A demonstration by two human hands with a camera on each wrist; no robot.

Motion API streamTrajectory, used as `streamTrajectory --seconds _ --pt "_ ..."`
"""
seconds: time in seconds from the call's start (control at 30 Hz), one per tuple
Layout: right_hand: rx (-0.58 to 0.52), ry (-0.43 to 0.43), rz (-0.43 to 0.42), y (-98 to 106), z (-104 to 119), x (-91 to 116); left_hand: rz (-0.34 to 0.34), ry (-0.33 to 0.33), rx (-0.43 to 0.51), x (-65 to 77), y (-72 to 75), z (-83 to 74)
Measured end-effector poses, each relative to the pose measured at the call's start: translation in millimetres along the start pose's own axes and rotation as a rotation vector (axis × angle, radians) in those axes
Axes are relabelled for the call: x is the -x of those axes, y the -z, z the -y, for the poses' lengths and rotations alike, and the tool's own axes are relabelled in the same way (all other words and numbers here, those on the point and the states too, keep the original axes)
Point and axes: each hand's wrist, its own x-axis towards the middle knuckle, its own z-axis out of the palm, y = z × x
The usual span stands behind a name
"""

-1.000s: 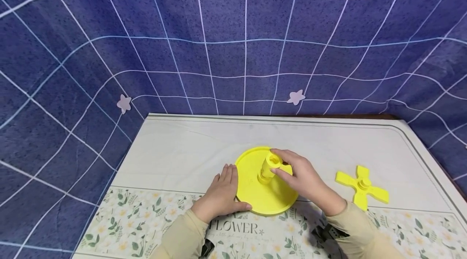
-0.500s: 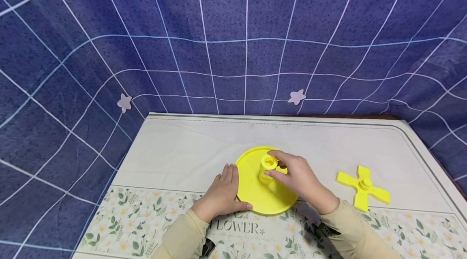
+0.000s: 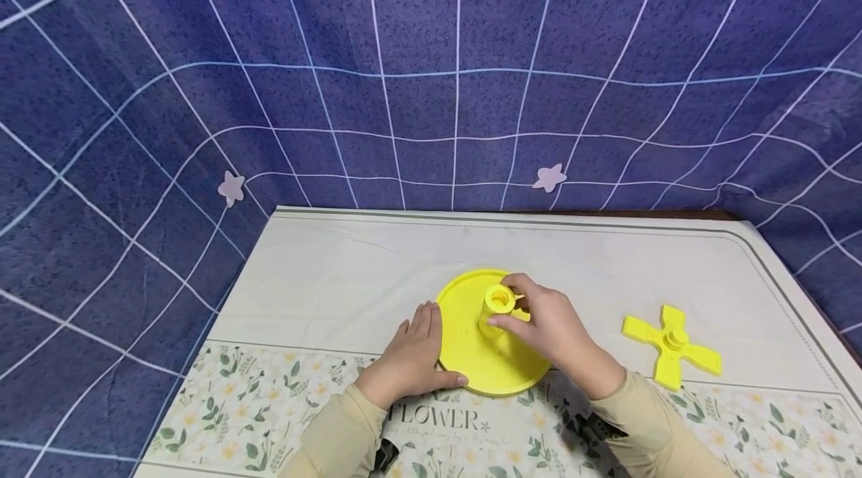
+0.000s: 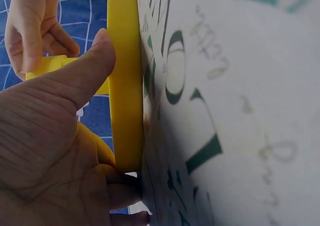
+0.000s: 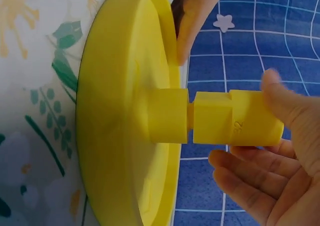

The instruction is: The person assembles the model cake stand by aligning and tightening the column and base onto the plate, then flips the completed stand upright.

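Observation:
A round yellow base (image 3: 465, 339) with a raised rim lies on the table. My left hand (image 3: 408, 358) rests along its left edge, fingers straight and thumb on the near rim. In the right wrist view a short post (image 5: 168, 116) rises from the base's middle. Above it my right hand (image 3: 555, 325) pinches a hollow yellow tube (image 5: 257, 118) marked 32, between thumb and fingers. The tube stands upright over the post, in line with it; a narrow gap with a thinner neck shows between them. In the left wrist view the thumb hides part of the tube.
A yellow four-armed cross piece (image 3: 673, 339) with a raised knob lies to the right of the base. The table (image 3: 337, 253) has a white floral cover. A blue gridded curtain (image 3: 417, 104) hangs behind and at both sides.
The tube was tilted to the right one second ago; my right hand has brought it upright over the post. My left hand stays in place on the base.

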Motion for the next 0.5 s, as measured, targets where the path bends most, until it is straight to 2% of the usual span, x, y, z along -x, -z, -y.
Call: streamTrajectory --seconds 0.13,0.37,0.5 --pt "-0.021 0.036 0.028 3.7 -1.7 0.1 -0.003 0.005 0.003 0.7 0.2 0.0" --pt "-0.25 0.078 0.153 6.5 -6.1 -1.7 -0.008 0.007 -0.001 0.9 0.3 0.2" --pt "-0.241 0.078 0.157 4.7 -9.2 -3.1 -0.004 0.009 -0.013 -0.1 -0.5 0.4"
